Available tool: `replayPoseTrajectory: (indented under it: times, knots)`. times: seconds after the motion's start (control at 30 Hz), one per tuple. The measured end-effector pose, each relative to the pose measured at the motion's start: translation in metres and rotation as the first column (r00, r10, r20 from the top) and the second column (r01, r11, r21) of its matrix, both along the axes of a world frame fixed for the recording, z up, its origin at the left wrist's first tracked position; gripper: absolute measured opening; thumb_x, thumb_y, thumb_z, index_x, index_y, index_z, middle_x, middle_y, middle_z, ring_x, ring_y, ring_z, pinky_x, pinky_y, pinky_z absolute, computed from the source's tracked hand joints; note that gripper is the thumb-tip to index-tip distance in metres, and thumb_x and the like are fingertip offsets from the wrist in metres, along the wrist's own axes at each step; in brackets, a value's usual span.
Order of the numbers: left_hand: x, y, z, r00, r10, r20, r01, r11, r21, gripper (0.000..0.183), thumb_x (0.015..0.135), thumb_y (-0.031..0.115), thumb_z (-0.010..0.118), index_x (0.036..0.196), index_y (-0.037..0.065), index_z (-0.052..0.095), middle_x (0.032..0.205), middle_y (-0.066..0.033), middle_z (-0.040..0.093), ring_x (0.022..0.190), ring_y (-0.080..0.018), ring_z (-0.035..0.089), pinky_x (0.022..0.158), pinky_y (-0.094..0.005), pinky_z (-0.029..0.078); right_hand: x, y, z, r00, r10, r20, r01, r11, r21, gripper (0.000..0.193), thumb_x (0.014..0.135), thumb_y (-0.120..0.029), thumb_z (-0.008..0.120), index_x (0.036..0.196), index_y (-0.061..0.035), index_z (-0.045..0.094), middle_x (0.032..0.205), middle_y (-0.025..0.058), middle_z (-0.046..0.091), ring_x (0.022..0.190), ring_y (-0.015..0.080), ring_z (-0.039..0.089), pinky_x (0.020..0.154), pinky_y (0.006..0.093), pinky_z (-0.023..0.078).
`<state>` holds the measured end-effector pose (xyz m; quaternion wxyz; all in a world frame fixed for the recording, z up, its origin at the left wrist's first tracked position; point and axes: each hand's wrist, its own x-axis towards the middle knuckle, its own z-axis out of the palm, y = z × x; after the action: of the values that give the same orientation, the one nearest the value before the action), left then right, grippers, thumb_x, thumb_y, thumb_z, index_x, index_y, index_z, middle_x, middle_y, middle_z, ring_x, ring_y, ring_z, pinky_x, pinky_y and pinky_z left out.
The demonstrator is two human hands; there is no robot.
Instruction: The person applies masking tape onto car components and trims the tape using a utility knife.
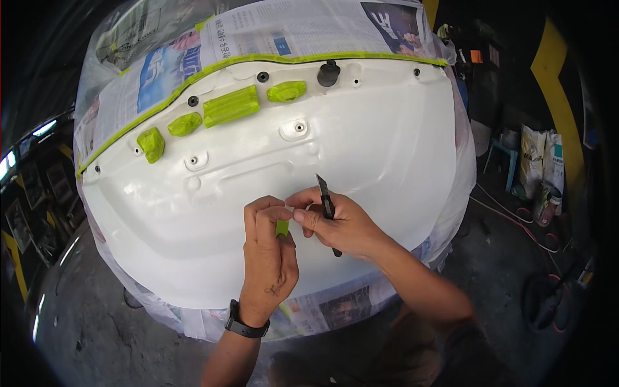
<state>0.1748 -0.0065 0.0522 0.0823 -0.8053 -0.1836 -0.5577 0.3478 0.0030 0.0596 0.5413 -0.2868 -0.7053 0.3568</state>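
Note:
My left hand [269, 258], with a black watch on its wrist, is closed around a small piece of bright green masking tape [282, 228]. My right hand [351, 226] grips a black utility knife [327, 206], its blade pointing up and away. Both hands' fingertips meet at a small whitish bit [289, 208], too small to make out. They are over a white car body panel [393, 168], in front of its shallow recesses. Along the panel's upper part sit several green-taped covers, among them a rectangular one [231, 106] and a rounded one [286, 91].
Newspaper [309, 32] edged with green tape masks the panel's far side; plastic sheeting [461, 161] hangs around it. A black rubber stopper [329, 73] stands near the far edge. At right on the floor are bags [532, 155], a blue stool [500, 161] and a pinkish hose [509, 216].

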Motion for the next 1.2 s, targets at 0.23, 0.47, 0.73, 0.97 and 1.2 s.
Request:
replayPoseTrajectory:
  times: [0.23,0.47,0.73,0.97,1.2]
  knots:
    - [0.01,-0.014,-0.028,0.993,-0.104,0.063,0.112,0.982,-0.152,0.052,0.086,-0.02,0.037,0.134,0.0,0.04,0.133,-0.0173,0.041,0.095,-0.0185,0.057,0.072,-0.0292,0.055,-0.006,-0.022,-0.033,0.982,-0.189,0.001,0.179,0.933,0.312,0.011,0.094,-0.004,0.071,0.096,-0.0036,0.06,0.093,0.0058,0.06,0.07,0.0162,0.057,0.062,0.0307,0.047]
    - [-0.003,-0.029,-0.031,0.976,-0.161,0.147,0.198,0.937,-0.289,0.03,0.092,-0.011,0.059,0.121,-0.003,0.053,0.134,-0.0186,0.049,0.094,-0.0246,0.072,0.074,-0.0331,0.064,0.015,-0.026,-0.009,0.93,-0.365,0.043,0.312,0.845,0.435,0.013,0.091,0.004,0.069,0.095,-0.0026,0.058,0.092,0.0093,0.059,0.072,0.0198,0.06,0.064,0.0329,0.048]
    - [-0.004,-0.04,-0.014,0.961,-0.221,0.165,0.276,0.771,-0.575,0.034,0.089,-0.013,0.061,0.12,0.0,0.069,0.139,-0.0158,0.056,0.073,-0.0152,0.073,0.064,-0.0239,0.058,0.022,-0.028,-0.007,0.944,-0.278,0.175,0.123,0.792,0.598,0.042,0.079,0.013,0.061,0.116,-0.0052,0.06,0.093,0.0102,0.056,0.075,0.026,0.062,0.068,0.0358,0.051]
    - [-0.014,-0.041,-0.013,0.865,-0.319,0.386,0.501,0.558,-0.661,0.052,0.088,-0.018,0.057,0.136,0.0,0.059,0.142,-0.0131,0.051,0.076,-0.0178,0.074,0.066,-0.0255,0.058,0.024,-0.041,-0.007,0.723,-0.55,0.419,0.239,0.767,0.595,0.097,0.076,0.009,0.062,0.162,-0.0029,0.018,0.107,0.017,0.058,0.079,0.0343,0.068,0.066,0.0444,0.056]
    - [-0.016,-0.046,0.001,0.667,-0.503,0.55,0.742,0.382,-0.551,0.104,0.081,-0.024,0.053,0.165,0.016,0.005,0.15,-0.0154,0.044,0.097,-0.0213,0.072,0.076,-0.0317,0.063,0.032,-0.03,-0.005,0.398,-0.783,0.478,0.311,0.605,0.733,0.078,0.076,0.005,0.063,0.149,0.009,0.035,0.109,0.0208,0.06,0.077,0.0364,0.069,0.064,0.0439,0.057]
